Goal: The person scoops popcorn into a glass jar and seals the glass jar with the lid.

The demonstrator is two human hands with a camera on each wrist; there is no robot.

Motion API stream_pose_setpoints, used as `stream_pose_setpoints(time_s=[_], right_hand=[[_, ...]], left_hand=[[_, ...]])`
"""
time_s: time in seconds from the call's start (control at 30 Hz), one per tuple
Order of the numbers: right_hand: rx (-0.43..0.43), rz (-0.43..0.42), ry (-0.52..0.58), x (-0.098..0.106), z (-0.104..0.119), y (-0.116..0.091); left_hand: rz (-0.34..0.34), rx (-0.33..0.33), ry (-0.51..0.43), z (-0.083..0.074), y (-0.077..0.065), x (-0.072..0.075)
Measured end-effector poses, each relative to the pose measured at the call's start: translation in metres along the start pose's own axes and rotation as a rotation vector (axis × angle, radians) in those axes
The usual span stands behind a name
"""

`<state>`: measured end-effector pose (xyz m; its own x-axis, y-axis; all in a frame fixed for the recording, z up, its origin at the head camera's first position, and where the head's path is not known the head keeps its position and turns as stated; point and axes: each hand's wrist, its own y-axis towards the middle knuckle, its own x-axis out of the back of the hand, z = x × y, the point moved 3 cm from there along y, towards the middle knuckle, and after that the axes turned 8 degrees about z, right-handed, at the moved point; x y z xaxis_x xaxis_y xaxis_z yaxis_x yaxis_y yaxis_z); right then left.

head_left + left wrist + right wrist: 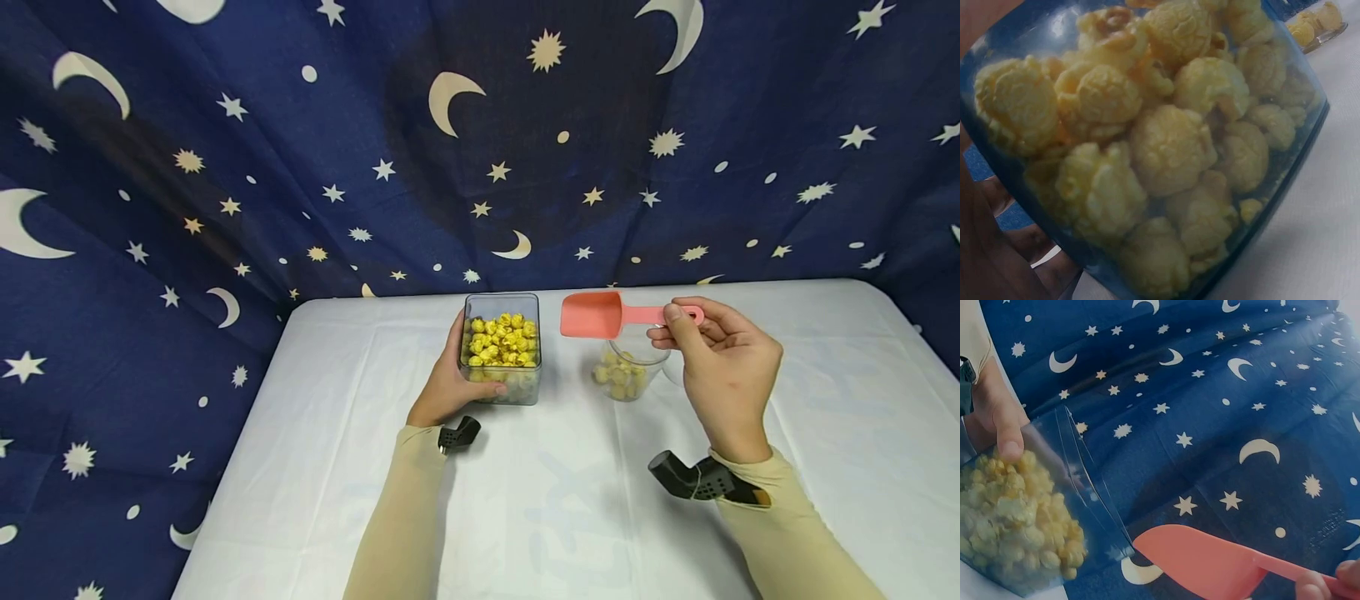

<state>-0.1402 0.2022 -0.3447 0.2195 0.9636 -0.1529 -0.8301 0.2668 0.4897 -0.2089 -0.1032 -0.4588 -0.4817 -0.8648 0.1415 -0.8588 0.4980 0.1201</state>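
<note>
White tablecloth (555,517) spreads toward you; far edge just beyond box (501,305). Scoop (592,316), coral-pink, bowl toward box, raised near cup (651,364), handle pinched by your right hand (727,367). Your left hand (450,379) grips box, yellow popcorn (501,340) inside. Clear cup, partly hidden, seems to hold popcorn too.

Got 2 hands (444,387) (731,375), 1 scoop (592,317), 1 ctnr (529,392), 1 cup (651,372) & 2 cams (461,432) (686,478).

Sleeves (405,517), two: long, plain beige, close-fitting. Wrist cameras (681,477), two: black, bent housings, blunt ends, sides dotted with small holes.
</note>
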Motion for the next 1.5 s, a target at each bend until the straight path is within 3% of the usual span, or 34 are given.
stream_pose_setpoints(time_s=[0.17,0.37,0.6,0.8,1.03,1.2,1.5], right_hand=[[0.001,0.014,-0.038,-0.009,-0.004,-0.001],[0.014,0.032,-0.056,-0.02,-0.006,-0.001],[0.03,0.068,-0.141,-0.035,-0.007,-0.001],[0.05,0.09,-0.176,-0.048,-0.009,0.0],[0.106,0.123,-0.26,-0.061,-0.011,-0.001],[0.158,0.15,-0.322,-0.069,-0.013,-0.001],[0.345,0.213,-0.603,-0.084,-0.009,-0.001]], left_hand=[[-0.016,-0.013,0.008,0.021,0.005,0.001],[-0.026,-0.054,0.02,0.024,0.006,0.002],[-0.024,-0.057,0.022,0.025,0.006,0.003],[-0.021,-0.033,0.017,0.021,0.006,0.003],[0.008,-0.019,0.008,-0.006,0.0,-0.001],[0.001,-0.015,0.01,-0.008,-0.001,-0.001],[-0.002,-0.021,0.002,-0.005,0.0,0.0]])
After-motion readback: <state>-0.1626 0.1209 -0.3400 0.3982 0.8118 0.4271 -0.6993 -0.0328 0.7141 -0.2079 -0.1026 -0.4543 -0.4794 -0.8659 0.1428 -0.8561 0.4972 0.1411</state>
